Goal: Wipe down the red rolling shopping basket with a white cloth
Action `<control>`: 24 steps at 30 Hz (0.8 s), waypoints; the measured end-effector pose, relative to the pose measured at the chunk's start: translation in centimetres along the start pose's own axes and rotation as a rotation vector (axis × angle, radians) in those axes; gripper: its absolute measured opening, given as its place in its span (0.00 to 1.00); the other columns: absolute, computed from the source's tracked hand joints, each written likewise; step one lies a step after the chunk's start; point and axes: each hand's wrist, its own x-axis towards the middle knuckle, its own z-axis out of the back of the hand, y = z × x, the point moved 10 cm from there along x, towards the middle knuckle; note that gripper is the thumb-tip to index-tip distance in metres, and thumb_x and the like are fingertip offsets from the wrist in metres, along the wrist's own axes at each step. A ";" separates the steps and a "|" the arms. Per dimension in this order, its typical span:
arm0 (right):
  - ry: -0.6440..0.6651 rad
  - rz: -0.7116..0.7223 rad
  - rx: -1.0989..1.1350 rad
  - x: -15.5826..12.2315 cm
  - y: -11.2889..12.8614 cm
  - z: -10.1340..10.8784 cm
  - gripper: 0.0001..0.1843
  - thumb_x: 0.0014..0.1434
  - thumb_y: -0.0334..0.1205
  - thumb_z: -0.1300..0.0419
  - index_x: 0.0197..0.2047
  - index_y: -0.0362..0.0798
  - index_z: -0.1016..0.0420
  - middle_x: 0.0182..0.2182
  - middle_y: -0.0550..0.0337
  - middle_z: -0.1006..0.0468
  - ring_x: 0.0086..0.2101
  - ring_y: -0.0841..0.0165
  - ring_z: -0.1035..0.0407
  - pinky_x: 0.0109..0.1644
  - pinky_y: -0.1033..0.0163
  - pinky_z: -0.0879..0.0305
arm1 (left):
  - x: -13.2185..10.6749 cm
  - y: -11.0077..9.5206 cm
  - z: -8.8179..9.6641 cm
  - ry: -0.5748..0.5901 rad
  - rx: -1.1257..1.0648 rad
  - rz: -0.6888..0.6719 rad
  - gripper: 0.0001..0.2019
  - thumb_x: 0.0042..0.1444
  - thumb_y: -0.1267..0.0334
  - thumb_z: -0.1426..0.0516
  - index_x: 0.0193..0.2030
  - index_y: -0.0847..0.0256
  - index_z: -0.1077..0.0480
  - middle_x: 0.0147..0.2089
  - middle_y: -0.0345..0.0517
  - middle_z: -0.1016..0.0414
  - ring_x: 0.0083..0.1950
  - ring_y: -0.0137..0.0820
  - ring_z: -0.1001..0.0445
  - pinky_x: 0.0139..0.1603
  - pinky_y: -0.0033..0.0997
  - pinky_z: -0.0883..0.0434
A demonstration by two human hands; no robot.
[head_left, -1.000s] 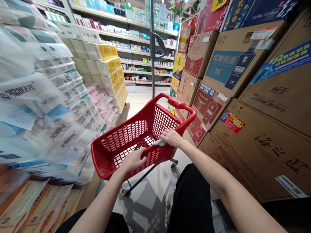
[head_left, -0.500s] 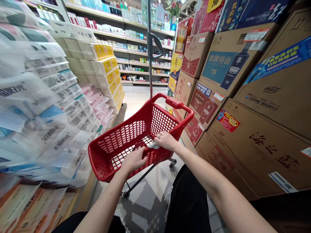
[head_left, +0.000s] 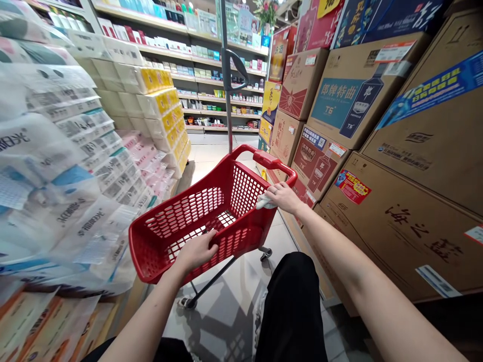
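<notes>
A red plastic shopping cart (head_left: 196, 201) with perforated walls stands crosswise in front of me, its basket holding no goods that I can see. My left hand (head_left: 198, 251) is closed over the near rim, the fingers curled to the inside. Further right along the same rim, my right hand (head_left: 283, 197) presses a crumpled white cloth (head_left: 265, 201) against the edge, close to the corner below the handle (head_left: 267, 160). A grey pole (head_left: 226, 75) with a loop grip rises behind the cart.
Plastic-wrapped tissue packs (head_left: 75, 166) are piled on the left. Stacked cartons (head_left: 411, 221) line the right side, close to my right arm. Shelves of small boxes and bottles (head_left: 204, 65) stand at the back. My knee (head_left: 294, 301) is near the cart's wheels.
My right hand has slid with the white cloth along the rim, to the right and toward the handle end. My left hand stays on the rim; the view has shifted slightly.
</notes>
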 end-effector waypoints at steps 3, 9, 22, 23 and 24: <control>-0.019 0.022 0.021 -0.9 -1.7 0.5 0.19 0.64 0.47 0.46 0.55 0.51 0.32 0.53 0.52 0.30 0.51 0.59 0.39 0.56 0.51 0.47 | 0.2 -0.1 -0.1 0.000 0.008 0.006 0.12 0.56 0.58 0.53 0.45 0.54 0.37 0.42 0.45 0.24 0.41 0.37 0.26 0.35 0.31 0.38; -0.084 -0.028 0.058 -1.7 -1.3 0.0 0.18 0.66 0.41 0.49 0.58 0.53 0.33 0.55 0.55 0.30 0.58 0.61 0.46 0.61 0.51 0.48 | 0.5 -0.4 -0.2 -0.001 0.032 0.004 0.11 0.56 0.57 0.53 0.44 0.54 0.37 0.41 0.45 0.24 0.40 0.37 0.26 0.33 0.32 0.39; -0.125 0.072 0.171 1.1 10.2 -1.9 0.16 0.67 0.38 0.52 0.57 0.52 0.34 0.50 0.54 0.28 0.52 0.63 0.40 0.56 0.54 0.43 | 0.3 -0.7 0.0 0.011 0.050 0.041 0.13 0.56 0.56 0.54 0.45 0.54 0.37 0.41 0.45 0.24 0.40 0.38 0.26 0.34 0.32 0.38; -0.125 0.078 0.186 1.5 11.5 -2.0 0.17 0.68 0.38 0.53 0.57 0.51 0.34 0.48 0.54 0.27 0.51 0.64 0.39 0.54 0.55 0.42 | 0.2 -0.8 0.0 0.006 0.044 0.034 0.13 0.56 0.56 0.54 0.45 0.54 0.36 0.42 0.45 0.24 0.41 0.38 0.26 0.34 0.32 0.38; -0.123 0.089 0.193 1.9 12.4 -2.1 0.17 0.68 0.38 0.54 0.57 0.51 0.35 0.46 0.54 0.26 0.49 0.64 0.38 0.53 0.55 0.41 | 0.2 -0.8 0.0 0.000 0.038 0.027 0.13 0.56 0.56 0.54 0.46 0.53 0.36 0.42 0.45 0.24 0.41 0.38 0.26 0.35 0.32 0.37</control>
